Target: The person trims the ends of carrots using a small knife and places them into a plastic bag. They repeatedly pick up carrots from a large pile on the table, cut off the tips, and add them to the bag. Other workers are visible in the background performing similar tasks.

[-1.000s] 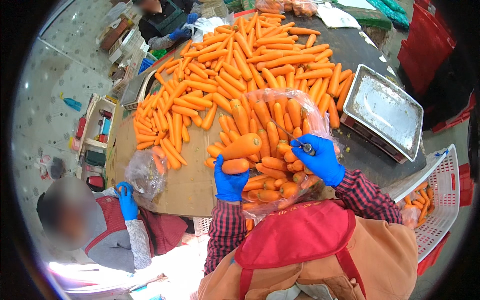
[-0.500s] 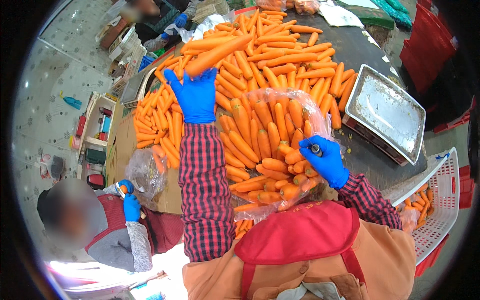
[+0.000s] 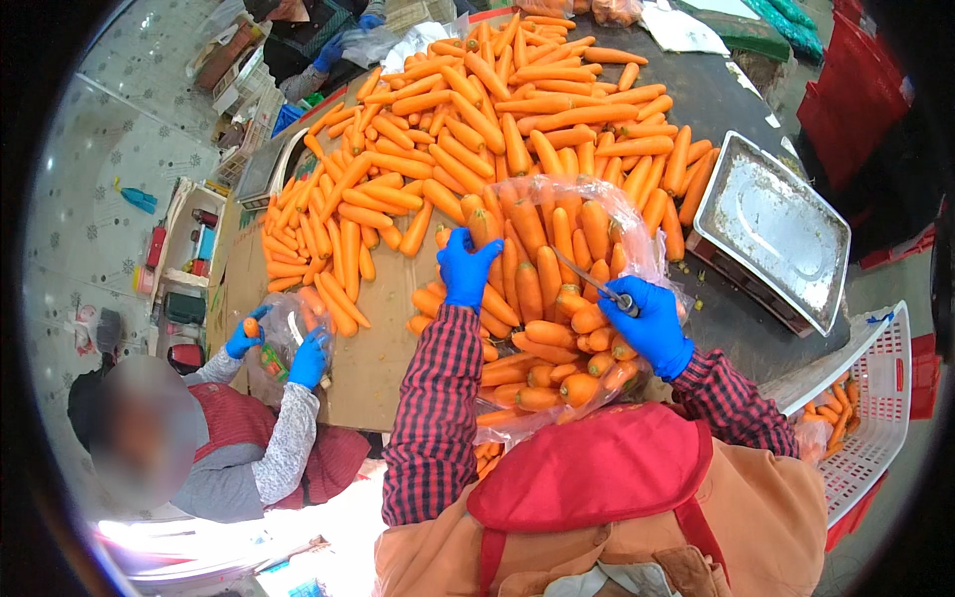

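Observation:
My left hand (image 3: 470, 267), blue-gloved, is closed round the lower end of an orange carrot (image 3: 483, 227) at the left side of a clear plastic bag. The bag (image 3: 637, 224) lies spread open in front of me, with many carrots packed inside. At its right side my right hand (image 3: 649, 323), also gloved, is closed on the handle of a thin-bladed knife (image 3: 587, 276). The blade points up and left over the bagged carrots. A large heap of loose carrots (image 3: 557, 114) covers the table beyond both hands.
A metal-topped scale (image 3: 771, 229) stands right of the heap. A white basket (image 3: 875, 408) with carrots is at the lower right. On the left, a co-worker's gloved hands (image 3: 310, 358) work at another plastic bag; another person's gloved hand (image 3: 328, 52) shows at the far left.
My left hand has come down and right from above the heap, where it held a carrot, to the bag's left side. The right hand stays nearly in place. The co-worker's hands have moved apart.

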`<state>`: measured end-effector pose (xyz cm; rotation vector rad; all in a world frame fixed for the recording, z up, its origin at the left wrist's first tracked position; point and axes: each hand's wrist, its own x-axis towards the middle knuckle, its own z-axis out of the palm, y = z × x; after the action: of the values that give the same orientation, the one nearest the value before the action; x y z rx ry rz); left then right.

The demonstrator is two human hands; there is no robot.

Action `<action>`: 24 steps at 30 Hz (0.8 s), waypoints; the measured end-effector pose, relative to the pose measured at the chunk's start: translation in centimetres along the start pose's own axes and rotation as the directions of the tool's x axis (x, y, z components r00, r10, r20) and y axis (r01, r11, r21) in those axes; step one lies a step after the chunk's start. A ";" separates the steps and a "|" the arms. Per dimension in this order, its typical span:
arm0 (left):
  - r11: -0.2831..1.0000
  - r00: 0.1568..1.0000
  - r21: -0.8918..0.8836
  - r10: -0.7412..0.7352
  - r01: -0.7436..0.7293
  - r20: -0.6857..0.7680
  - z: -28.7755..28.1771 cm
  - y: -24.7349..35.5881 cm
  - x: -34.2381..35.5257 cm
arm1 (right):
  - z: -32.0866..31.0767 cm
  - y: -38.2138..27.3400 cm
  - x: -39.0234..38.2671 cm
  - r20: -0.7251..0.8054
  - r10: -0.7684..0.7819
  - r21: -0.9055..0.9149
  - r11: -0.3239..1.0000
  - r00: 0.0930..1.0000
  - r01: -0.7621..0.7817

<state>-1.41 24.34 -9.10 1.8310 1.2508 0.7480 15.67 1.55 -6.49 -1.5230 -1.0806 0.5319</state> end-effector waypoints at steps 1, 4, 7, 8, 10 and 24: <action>0.991 0.996 -0.099 0.086 -0.088 -0.021 0.1 -0.4 0.0 | -0.1 0.1 0.1 0.000 -0.013 -0.014 1.000 1.000 0.013; 0.869 0.963 -0.415 0.228 -0.269 -0.146 -0.5 0.5 -1.1 | 0.0 0.5 0.2 -0.005 -0.044 -0.026 0.999 0.999 0.044; 0.663 0.976 -0.724 0.205 -0.190 -0.068 -2.9 5.8 -3.4 | 0.1 -0.1 0.2 -0.003 -0.047 -0.011 0.999 0.999 0.047; 0.545 0.985 -0.836 0.169 -0.063 0.035 -3.8 7.5 -4.5 | 0.1 -0.4 0.3 0.014 -0.036 -0.020 0.999 0.999 0.037; 0.463 0.951 -0.875 0.182 0.143 0.251 -5.3 8.4 -5.9 | -0.4 -1.7 0.3 0.055 -0.052 -0.066 0.996 0.997 0.055; 0.708 0.838 -0.582 -0.025 0.400 0.546 -5.5 5.4 -15.6 | 1.6 -6.3 0.9 0.378 -0.313 -0.397 0.796 0.871 0.458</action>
<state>-8.56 10.03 -2.24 1.1173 0.6837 0.4484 12.67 2.77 -0.83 -1.5965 -1.8201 0.2053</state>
